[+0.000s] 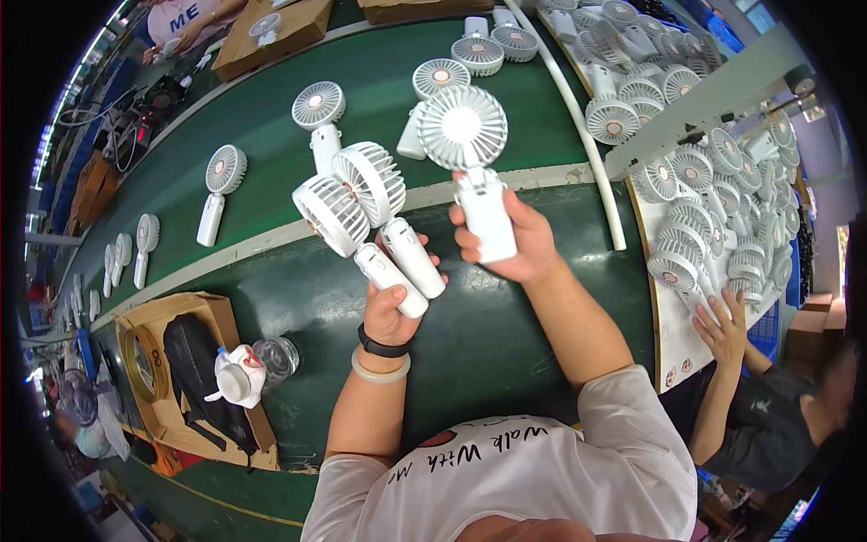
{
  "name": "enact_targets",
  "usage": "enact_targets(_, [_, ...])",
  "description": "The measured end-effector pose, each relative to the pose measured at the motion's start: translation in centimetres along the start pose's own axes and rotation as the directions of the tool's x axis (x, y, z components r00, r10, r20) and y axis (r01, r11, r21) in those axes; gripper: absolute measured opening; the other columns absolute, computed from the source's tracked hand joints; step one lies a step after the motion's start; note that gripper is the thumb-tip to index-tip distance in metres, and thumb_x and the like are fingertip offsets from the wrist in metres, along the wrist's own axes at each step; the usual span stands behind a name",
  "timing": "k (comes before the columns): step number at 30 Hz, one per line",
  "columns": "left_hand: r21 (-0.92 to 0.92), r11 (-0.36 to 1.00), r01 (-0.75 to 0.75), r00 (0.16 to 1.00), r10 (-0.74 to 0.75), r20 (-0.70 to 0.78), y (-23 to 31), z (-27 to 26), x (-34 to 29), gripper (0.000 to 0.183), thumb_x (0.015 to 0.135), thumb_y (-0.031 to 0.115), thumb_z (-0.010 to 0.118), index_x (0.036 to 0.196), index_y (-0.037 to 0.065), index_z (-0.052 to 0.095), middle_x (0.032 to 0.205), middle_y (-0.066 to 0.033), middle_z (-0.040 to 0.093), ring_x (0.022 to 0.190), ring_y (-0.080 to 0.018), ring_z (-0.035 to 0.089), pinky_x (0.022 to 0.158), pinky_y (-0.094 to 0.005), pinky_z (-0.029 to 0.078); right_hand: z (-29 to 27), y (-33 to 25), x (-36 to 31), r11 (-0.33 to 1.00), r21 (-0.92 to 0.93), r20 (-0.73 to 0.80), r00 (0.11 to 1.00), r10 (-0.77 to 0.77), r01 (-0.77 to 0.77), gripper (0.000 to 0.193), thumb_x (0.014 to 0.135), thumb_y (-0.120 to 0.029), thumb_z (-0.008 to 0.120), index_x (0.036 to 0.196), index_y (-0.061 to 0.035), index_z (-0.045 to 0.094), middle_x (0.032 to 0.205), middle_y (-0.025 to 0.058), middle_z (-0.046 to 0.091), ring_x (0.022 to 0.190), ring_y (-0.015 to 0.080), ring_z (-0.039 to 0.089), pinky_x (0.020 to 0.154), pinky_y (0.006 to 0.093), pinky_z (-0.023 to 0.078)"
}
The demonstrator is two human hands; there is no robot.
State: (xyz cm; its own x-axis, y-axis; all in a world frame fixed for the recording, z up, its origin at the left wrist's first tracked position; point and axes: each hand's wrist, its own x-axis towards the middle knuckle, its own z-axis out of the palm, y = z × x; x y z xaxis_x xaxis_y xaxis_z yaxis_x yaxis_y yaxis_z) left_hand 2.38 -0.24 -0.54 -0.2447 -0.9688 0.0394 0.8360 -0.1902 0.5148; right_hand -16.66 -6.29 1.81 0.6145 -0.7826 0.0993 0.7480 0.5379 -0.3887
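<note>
From my head view, my left hand is closed around the handles of two white handheld fans at frame centre, their heads fanned apart. My right hand grips a third white fan by its handle, upright. To handle them well, I judge I should keep the grilles from knocking together. The green conveyor table has open room ahead; more fans lie upper left, and a crowded fan rack sits right.
</note>
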Motion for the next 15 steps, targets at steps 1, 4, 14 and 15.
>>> enact_targets(1, [-0.019, 1.000, 0.007, 1.000, -0.007, 0.006, 0.0, 0.0, 0.0, 0.074, 0.069, 0.017, 0.070, 0.132, 0.014, 0.032, 0.124, -0.0121, 0.044, 0.106, -0.0274, 0.053, 0.082, -0.0476, 0.048, -0.2, 0.6, -0.3, 0.986, 0.164, 0.029, 0.999, 0.029, -0.033, 0.060, 0.091, -0.044, 0.046, 0.137, -0.0104, 0.028, 0.108, 0.0138, 0.051, 0.074, 0.0197, 0.048, 0.063, 0.0318, 0.041])
enact_targets(4, [-0.040, 0.999, 0.018, 1.000, -0.017, 0.021, -0.1, -0.2, 0.0, 0.074, 0.069, 0.017, 0.070, 0.133, 0.015, 0.032, 0.125, -0.0119, 0.044, 0.106, -0.0276, 0.052, 0.082, -0.0482, 0.047, -0.6, 0.9, 0.1, 0.984, 0.153, 0.055, 0.995, 0.078, -0.086, 0.063, 0.091, -0.049, 0.044, 0.138, -0.0107, 0.027, 0.106, 0.0128, 0.050, 0.071, 0.0180, 0.045, 0.060, 0.0296, 0.038])
enact_targets(14, [-0.055, 0.998, 0.031, 0.999, -0.030, 0.022, -0.3, 0.3, -0.1, 0.079, 0.067, 0.013, 0.069, 0.134, 0.013, 0.028, 0.122, -0.0162, 0.044, 0.105, -0.0289, 0.055, 0.082, -0.0465, 0.052, -1.4, 1.2, -0.1, 0.994, 0.070, 0.118, 0.990, 0.079, -0.087, 0.071, 0.090, -0.059, 0.034, 0.140, -0.0094, 0.025, 0.106, 0.0164, 0.053, 0.070, 0.0201, 0.048, 0.059, 0.0328, 0.040])
enact_targets(15, [-0.043, 0.999, 0.031, 0.999, -0.030, 0.027, -0.2, 0.3, -0.1, 0.079, 0.067, 0.013, 0.069, 0.134, 0.013, 0.028, 0.122, -0.0162, 0.044, 0.105, -0.0288, 0.055, 0.082, -0.0465, 0.052, -1.4, 1.2, 0.0, 0.994, 0.073, 0.116, 0.990, 0.073, -0.082, 0.069, 0.091, -0.058, 0.032, 0.140, -0.0096, 0.026, 0.106, 0.0165, 0.053, 0.069, 0.0202, 0.048, 0.059, 0.0330, 0.040])
